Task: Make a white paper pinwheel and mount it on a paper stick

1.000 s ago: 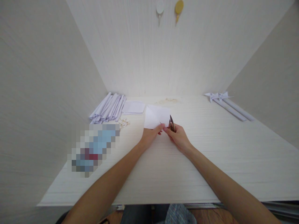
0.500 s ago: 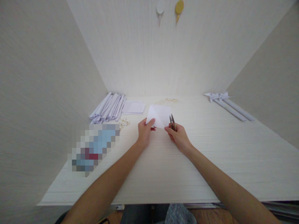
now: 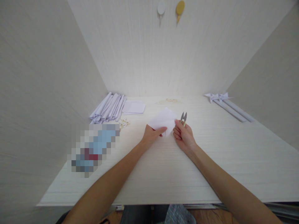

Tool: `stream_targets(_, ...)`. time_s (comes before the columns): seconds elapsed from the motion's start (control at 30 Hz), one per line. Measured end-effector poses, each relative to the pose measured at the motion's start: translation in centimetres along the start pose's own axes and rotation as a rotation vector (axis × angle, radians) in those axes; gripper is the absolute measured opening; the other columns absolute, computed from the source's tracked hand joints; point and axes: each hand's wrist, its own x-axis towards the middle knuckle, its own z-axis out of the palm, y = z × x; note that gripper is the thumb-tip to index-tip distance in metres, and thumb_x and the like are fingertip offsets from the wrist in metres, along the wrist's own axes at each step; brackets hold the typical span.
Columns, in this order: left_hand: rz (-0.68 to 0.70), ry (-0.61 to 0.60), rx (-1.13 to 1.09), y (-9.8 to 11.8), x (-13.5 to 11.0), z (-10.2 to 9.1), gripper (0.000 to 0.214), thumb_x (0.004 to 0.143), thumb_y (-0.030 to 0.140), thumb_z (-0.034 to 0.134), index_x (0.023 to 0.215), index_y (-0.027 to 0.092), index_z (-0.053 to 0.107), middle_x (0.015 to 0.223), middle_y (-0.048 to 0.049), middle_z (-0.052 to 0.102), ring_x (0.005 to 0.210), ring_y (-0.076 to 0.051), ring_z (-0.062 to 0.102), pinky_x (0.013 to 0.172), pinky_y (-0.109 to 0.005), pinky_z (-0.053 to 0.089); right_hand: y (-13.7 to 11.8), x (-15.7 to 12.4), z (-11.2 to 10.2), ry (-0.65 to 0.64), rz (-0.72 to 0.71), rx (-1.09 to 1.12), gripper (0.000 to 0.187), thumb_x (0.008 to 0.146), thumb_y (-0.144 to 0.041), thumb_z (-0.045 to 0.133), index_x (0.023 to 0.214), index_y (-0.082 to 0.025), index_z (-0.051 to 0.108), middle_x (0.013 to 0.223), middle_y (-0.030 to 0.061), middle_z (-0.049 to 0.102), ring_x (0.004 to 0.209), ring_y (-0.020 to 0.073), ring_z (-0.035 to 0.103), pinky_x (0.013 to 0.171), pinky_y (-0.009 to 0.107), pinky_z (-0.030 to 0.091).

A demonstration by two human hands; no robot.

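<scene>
— What does the left hand (image 3: pixel 151 137) cover?
— The near corner of the white paper sheet (image 3: pixel 163 119). Its fingers underneath are out of sight.
— And the right hand (image 3: pixel 184 138)?
— It hides the handles of the thread snips (image 3: pixel 183 117), so only the blades poke out.
— The block further left?
— A pixelated patch (image 3: pixel 93 149) of blue, grey and red. What lies there cannot be told.
— The pale bits (image 3: pixel 123 123) beside the paper rolls (image 3: pixel 108 108)?
— Too small to name, like the faint specks (image 3: pixel 169 100) at the back of the table (image 3: pixel 210 174).
— The picture's edges?
— The top one clips the white wall hook (image 3: pixel 161 7). The bottom one cuts off the left forearm (image 3: pixel 100 193), the right forearm (image 3: pixel 229 193) and a checked cloth (image 3: pixel 179 216).
</scene>
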Motion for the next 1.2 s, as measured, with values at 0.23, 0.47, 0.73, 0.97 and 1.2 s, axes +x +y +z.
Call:
stream_targets(0.23, 0.061, 0.148, -0.048, -0.1, 0.6, -0.2, 0.016, 0.054, 0.025, 0.069, 0.059, 0.013, 0.061, 0.052, 0.0005, 0.058, 0.044, -0.008, 0.047, 0.038, -0.019, 0.038, 0.4, -0.4, 0.4, -0.153, 0.043, -0.254, 0.03, 0.056, -0.036, 0.069, 0.061, -0.018, 0.045, 0.038, -0.0129, 0.026, 0.032, 0.0012, 0.019, 0.031, 0.018, 0.01)
stream_targets(0.47, 0.081, 0.119, -0.038, -0.1, 0.5, -0.2, 0.015, 0.056, 0.026, 0.067, 0.057, 0.013, 0.06, 0.05, 0.0002, 0.058, 0.043, -0.008, 0.049, 0.039, -0.019, 0.038, 0.8, -0.4, 0.3, -0.168, 0.027, -0.328, 0.026, 0.059, -0.034, 0.066, 0.061, -0.018, 0.046, 0.037, -0.0118, 0.029, 0.032, 0.0022, 0.021, 0.033, 0.02, 0.009)
stream_targets(0.73, 0.111, 0.214, 0.012, 0.0, 0.5, -0.2, 0.013, 0.055, 0.025, 0.068, 0.061, 0.014, 0.061, 0.055, 0.0005, 0.06, 0.045, -0.009, 0.05, 0.041, -0.02, 0.039, 0.9, -0.4, -0.1, -0.255, -0.014, -0.43, 0.018, 0.056, -0.028, 0.066, 0.064, -0.018, 0.053, 0.041, -0.0109, 0.03, 0.035, 0.0031, 0.023, 0.035, 0.021, 0.014)
stream_targets(0.97, 0.14, 0.177, 0.052, -0.1, 0.5, -0.2, 0.012, 0.058, 0.026, 0.066, 0.059, 0.014, 0.061, 0.053, 0.0005, 0.059, 0.046, -0.009, 0.05, 0.04, -0.02, 0.039, 1.2, -0.3, 0.0, -0.203, -0.074, -0.494, 0.027, 0.054, -0.034, 0.071, 0.061, -0.018, 0.05, 0.042, -0.0106, 0.03, 0.037, 0.0039, 0.023, 0.037, 0.022, 0.015)
stream_targets(1.2, 0.11, 0.143, 0.034, 0.1, 0.2, -0.1, 0.015, 0.057, 0.025, 0.067, 0.064, 0.014, 0.062, 0.055, -0.0003, 0.06, 0.046, -0.01, 0.051, 0.04, -0.02, 0.04, 1.1, -0.3, 0.1, -0.192, -0.072, -0.461, 0.032, 0.056, -0.038, 0.07, 0.057, -0.019, 0.045, 0.043, -0.0104, 0.031, 0.037, 0.0038, 0.023, 0.037, 0.022, 0.017)
